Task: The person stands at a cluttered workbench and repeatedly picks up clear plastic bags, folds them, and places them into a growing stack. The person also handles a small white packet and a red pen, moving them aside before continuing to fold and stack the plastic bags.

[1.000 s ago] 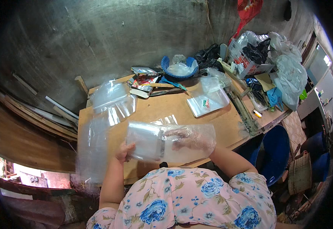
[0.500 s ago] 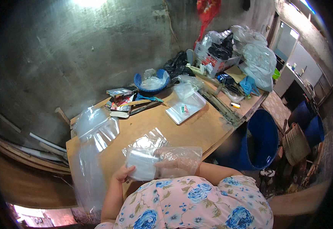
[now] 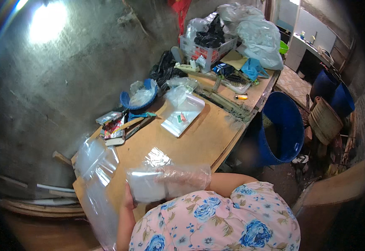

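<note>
A clear plastic bag (image 3: 199, 175) lies across both my hands at the near edge of the table. Inside it is a flat, whitish stack of clear plastic sheets or bags (image 3: 147, 189); its exact kind is hard to make out. My right hand (image 3: 170, 178) reaches into the bag up to the wrist and appears to grip the stack, blurred by the film. At the bag's left end, my left hand (image 3: 129, 196) is closed on its edge, most of its fingers hidden behind it. Just beyond lies shiny clear film (image 3: 157, 157) on the table.
More clear plastic sheets (image 3: 96, 161) drape over the table's left edge. A stack of clear bags (image 3: 182, 115) lies farther back, near a blue basket (image 3: 138, 98) and small boxes (image 3: 113, 123). A crate (image 3: 209, 52) stands at the back. Right of the table (image 3: 199, 146) is a blue barrel (image 3: 281, 125).
The view has swung to the right, so the table and its things sit farther left. My left thumb no longer shows on top of the bag. My right hand stays inside it.
</note>
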`<state>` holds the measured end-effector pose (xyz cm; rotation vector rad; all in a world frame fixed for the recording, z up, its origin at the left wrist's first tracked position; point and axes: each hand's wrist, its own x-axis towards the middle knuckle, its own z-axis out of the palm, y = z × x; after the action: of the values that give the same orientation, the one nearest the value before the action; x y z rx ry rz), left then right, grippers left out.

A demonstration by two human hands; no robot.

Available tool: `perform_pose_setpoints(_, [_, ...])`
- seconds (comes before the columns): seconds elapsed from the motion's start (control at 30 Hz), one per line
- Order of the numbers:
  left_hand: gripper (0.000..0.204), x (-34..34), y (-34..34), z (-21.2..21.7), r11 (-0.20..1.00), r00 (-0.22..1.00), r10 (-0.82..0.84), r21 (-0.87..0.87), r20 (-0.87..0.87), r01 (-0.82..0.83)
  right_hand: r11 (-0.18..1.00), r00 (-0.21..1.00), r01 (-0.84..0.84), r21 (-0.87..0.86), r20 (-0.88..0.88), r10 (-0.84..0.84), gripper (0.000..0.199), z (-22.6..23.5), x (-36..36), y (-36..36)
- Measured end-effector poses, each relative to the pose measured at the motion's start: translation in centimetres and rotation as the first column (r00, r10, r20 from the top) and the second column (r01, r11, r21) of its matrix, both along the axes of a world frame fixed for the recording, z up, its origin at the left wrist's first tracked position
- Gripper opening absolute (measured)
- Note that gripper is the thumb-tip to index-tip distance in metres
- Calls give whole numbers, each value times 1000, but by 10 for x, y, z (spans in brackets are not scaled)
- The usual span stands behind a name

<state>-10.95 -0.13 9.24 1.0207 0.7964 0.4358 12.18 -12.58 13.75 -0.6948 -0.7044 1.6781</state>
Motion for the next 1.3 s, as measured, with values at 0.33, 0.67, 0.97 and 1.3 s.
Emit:
perform_pose_setpoints(0.33, [39, 23, 11, 12, 985, 981, 148, 103, -129, -135, 985, 992, 2, -175, -125, -24, 40, -41, 49, 28])
perform_pose_setpoints(0.67, [31, 26, -7, 37, 984, 980, 169, 33, 106, -174, 983, 998, 17, -181, 58, -7, 43, 35, 50, 7])
perform_pose_setpoints(0.97, [32, 16, -15, 35, 993, 990, 89, 61, 113, -96, 987, 991, 58, -151, 127, -39, 47, 41, 29, -6])
perform_pose_setpoints(1.3, [39, 16, -26, 27, 976, 973, 164, -172, 165, -135, 996, 743, -23, 90, 668, -43, 44, -8, 15, 10])
